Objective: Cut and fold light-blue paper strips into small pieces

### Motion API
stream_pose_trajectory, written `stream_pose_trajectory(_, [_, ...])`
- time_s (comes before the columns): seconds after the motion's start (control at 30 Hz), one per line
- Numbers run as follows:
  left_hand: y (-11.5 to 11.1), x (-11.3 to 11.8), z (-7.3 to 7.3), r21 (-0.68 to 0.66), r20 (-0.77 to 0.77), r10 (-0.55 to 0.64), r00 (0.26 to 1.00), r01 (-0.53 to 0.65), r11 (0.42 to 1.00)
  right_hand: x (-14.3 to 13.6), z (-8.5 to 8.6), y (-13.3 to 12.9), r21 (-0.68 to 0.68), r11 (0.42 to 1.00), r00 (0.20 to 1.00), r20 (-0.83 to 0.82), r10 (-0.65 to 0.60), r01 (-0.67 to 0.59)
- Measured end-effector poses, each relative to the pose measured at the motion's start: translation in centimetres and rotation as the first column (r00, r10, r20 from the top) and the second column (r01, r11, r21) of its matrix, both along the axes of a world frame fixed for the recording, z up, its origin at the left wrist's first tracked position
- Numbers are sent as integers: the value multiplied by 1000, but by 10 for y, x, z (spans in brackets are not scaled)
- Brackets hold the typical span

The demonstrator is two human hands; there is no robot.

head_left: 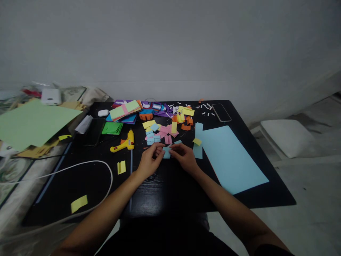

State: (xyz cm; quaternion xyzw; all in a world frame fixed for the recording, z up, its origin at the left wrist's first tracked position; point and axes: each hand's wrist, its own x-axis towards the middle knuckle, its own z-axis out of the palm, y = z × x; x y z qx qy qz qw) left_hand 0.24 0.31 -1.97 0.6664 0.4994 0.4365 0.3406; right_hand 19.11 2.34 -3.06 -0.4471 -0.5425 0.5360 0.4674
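Observation:
Between my two hands, low over the black table, is a small light-blue piece of paper. My left hand pinches its left side with thumb and fingers. On the other side, my right hand grips the right edge in the same way. Just beyond the fingertips lie small folded blue papers, pink paper pieces and yellow ones. The fingers cover part of the held paper, so its exact folds are hard to make out.
A yellow glue gun lies left of my hands, near a white cable. Large light-blue sheets cover the right side. Behind are a phone, stacked coloured paper and white scraps. A white stool stands right.

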Motion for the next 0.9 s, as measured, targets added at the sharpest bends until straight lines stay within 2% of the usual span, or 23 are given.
stream_pose_trajectory(0.5, [1, 1, 1, 25, 6, 14, 1000, -14, 1000, -1, 2, -2, 40, 998, 998, 32, -48, 46])
stream_pose_trajectory(0.73, [1, 1, 4, 97, -13, 3, 1000, -1, 995, -1, 2, -3, 41, 998, 999, 13, -52, 51])
stream_pose_trajectory(0.9, [1, 1, 4, 99, -3, 14, 1000, -13, 995, -2, 3, -4, 56, 996, 998, 10, -65, 65])
